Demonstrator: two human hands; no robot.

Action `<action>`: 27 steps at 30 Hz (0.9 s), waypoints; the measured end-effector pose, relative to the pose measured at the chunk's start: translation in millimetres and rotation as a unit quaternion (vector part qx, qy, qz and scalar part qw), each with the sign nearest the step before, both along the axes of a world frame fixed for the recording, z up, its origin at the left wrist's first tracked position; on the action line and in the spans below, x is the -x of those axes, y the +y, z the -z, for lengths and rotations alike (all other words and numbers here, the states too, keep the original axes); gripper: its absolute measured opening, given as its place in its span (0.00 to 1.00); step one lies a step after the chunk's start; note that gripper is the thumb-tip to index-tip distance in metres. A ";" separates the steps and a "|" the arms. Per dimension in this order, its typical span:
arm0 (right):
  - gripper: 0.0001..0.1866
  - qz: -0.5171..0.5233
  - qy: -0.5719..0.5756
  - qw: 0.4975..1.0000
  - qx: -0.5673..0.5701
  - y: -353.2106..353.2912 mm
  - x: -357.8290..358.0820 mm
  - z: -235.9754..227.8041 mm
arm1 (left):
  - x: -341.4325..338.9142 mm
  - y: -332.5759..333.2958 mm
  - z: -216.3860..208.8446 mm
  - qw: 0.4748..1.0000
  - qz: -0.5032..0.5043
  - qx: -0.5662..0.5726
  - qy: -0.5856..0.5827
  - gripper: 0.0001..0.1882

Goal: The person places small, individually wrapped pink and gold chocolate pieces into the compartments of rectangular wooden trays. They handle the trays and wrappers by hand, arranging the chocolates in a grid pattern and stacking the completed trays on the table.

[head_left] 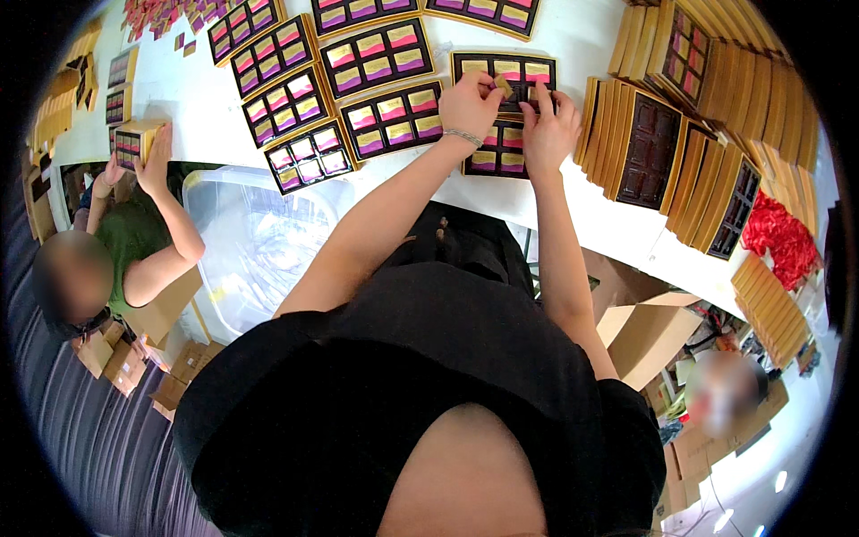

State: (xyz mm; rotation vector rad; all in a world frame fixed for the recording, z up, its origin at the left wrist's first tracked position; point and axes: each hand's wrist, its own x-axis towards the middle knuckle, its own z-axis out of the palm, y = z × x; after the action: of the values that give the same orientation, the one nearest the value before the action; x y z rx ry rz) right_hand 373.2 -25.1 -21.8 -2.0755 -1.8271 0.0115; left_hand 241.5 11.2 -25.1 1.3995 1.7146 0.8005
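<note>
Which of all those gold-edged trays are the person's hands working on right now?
The dark tray at the table's near edge, under both hands: its lower compartments lie hidden beneath them, while the filled trays further left lie untouched.

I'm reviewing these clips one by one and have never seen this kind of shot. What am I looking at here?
It is one fisheye view from a camera on a person's head, looking down, so edges bend. No machine: the left hand and right hand reach over a white table and together pinch a small gold packet above an open gold-rimmed tray box with compartments. Filled boxes with pink, gold and purple packets lie to the left; empty dark trays stand stacked right. Another person works at far left.
</note>
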 end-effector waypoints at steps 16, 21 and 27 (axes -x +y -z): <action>0.28 -0.125 -0.075 0.986 0.083 -23.5 -28.9 15.6 | 4.6 -38.5 -0.3 0.829 0.373 -0.178 0.377 0.34; 0.27 -0.140 -0.036 0.987 0.077 -18.2 -28.7 21.5 | 3.4 -37.1 -0.4 0.844 0.349 -0.128 0.386 0.35; 0.28 -0.203 0.015 0.969 0.143 -9.1 -23.7 16.0 | 21.5 -65.2 -9.2 0.897 0.184 -0.257 0.308 0.29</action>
State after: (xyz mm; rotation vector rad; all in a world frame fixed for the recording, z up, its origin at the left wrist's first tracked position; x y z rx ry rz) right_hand 396.9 -34.2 -37.8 -1.8166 -2.3114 0.4347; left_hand 220.0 -54.0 -15.9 2.4660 1.6396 0.6527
